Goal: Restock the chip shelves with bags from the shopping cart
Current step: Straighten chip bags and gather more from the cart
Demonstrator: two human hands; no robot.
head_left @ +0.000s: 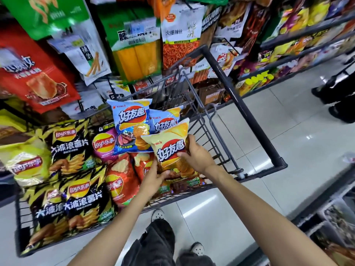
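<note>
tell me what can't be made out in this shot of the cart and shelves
Head view only:
- Red chip bags in the wire shopping cart: labels partly hidden by the left hand and the pale yellow chip bag held in both hands; right hand covers its edge.
- Right shelf packets: blurred.
- Red hanging bag: print smeared.

Hanging spicy-strip snack packets beside a pale tiled floor.
</note>
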